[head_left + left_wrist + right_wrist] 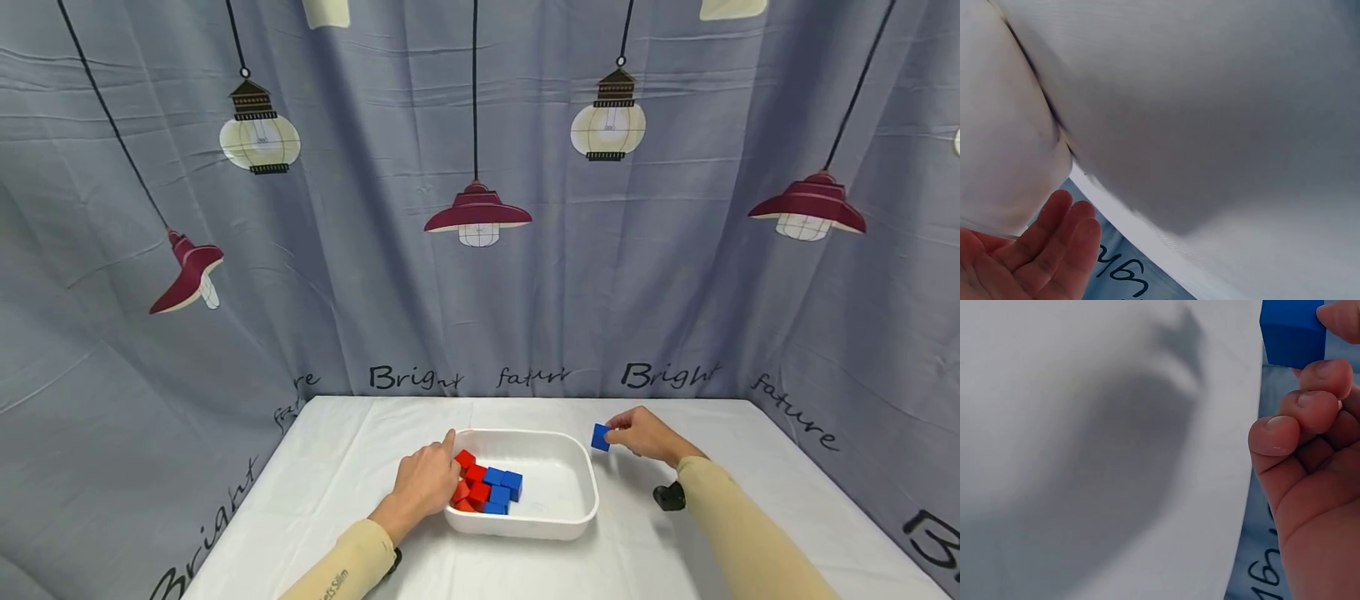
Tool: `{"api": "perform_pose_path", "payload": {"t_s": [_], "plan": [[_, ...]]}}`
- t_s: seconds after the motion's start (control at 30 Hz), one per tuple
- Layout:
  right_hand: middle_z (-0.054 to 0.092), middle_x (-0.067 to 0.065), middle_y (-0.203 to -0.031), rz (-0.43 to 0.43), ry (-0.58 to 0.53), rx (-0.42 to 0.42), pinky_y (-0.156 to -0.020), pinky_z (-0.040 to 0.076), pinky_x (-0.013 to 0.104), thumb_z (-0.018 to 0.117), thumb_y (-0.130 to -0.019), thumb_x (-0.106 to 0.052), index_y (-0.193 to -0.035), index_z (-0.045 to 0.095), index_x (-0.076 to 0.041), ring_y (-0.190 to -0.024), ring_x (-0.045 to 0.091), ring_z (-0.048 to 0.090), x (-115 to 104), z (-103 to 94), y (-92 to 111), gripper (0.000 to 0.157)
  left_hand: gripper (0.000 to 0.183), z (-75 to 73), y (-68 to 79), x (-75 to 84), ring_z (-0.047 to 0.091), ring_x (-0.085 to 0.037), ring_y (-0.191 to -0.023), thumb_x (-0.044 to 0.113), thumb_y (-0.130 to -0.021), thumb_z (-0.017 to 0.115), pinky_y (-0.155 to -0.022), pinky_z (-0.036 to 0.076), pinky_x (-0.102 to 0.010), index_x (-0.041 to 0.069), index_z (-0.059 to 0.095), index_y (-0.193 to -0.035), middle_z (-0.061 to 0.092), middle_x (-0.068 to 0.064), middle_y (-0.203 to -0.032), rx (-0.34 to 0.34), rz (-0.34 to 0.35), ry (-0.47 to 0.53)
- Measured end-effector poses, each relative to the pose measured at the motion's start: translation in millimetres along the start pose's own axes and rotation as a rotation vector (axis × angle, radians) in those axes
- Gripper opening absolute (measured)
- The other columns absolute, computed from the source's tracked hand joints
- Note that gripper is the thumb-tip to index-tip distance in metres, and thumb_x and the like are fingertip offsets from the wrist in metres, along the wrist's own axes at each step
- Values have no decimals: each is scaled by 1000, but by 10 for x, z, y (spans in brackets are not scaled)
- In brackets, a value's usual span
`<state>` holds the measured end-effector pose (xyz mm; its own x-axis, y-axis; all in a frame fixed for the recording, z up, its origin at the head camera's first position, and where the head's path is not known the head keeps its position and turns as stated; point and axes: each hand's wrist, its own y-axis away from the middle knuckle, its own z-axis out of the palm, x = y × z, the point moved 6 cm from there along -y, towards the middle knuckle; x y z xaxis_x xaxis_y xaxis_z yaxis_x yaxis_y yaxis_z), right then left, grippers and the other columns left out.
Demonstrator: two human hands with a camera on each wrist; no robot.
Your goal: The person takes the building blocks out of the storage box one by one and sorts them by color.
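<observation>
A blue cube (601, 437) is pinched between the thumb and fingers of my right hand (651, 435), held up just beyond the right end of the white tub (558, 527). In the right wrist view the same blue cube (1292, 334) sits at the fingertips, above the other curled fingers. My left hand (423, 482) rests at the tub's left rim, one finger reaching along it. The left wrist view shows several fingers of that hand (1041, 256) nearly straight beside the tub's outer wall (1010, 119); its thumb is hidden. Inside the tub, red cubes (478, 493) lie left of blue cubes (512, 483).
A white cloth (337, 450) covers the table under the tub. Behind and at both sides hangs a grey-blue curtain (390, 292) printed with lamps and lettering. The tub's right part shows its bare bottom (555, 479).
</observation>
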<state>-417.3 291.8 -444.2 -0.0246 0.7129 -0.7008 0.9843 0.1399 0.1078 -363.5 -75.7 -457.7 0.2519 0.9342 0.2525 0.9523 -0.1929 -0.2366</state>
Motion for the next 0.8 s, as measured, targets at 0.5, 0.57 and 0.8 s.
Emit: {"api": "perform_pose_path", "payload": {"t_s": [0.5, 0.57, 0.8], "plan": [[64, 5, -87, 61, 33, -15, -64, 43, 30, 68, -89, -20, -122, 68, 5, -68, 17, 51, 258, 118, -1, 42, 55, -27, -5, 32, 63, -20, -77, 24, -97, 55, -71, 56, -41, 3, 49, -148, 67, -8, -93, -3, -11, -2], [66, 4, -89, 63, 36, -14, -65, 45, 30, 69, -88, -20, -121, 68, 5, -73, 17, 53, 276, 135, -12, 41, 55, -19, -3, 27, 63, -20, -78, 24, -97, 55, -71, 56, -41, 4, 48, -148, 68, -8, -95, -8, -18, 1], [67, 4, -90, 69, 38, -10, -66, 48, 30, 69, -87, -18, -120, 69, 5, -78, 18, 56, 312, 194, -33, 41, 56, 0, 14, 17, 64, -20, -82, 23, -97, 56, -74, 56, -42, 5, 47, -149, 69, -8, -101, -18, -37, 16]]}}
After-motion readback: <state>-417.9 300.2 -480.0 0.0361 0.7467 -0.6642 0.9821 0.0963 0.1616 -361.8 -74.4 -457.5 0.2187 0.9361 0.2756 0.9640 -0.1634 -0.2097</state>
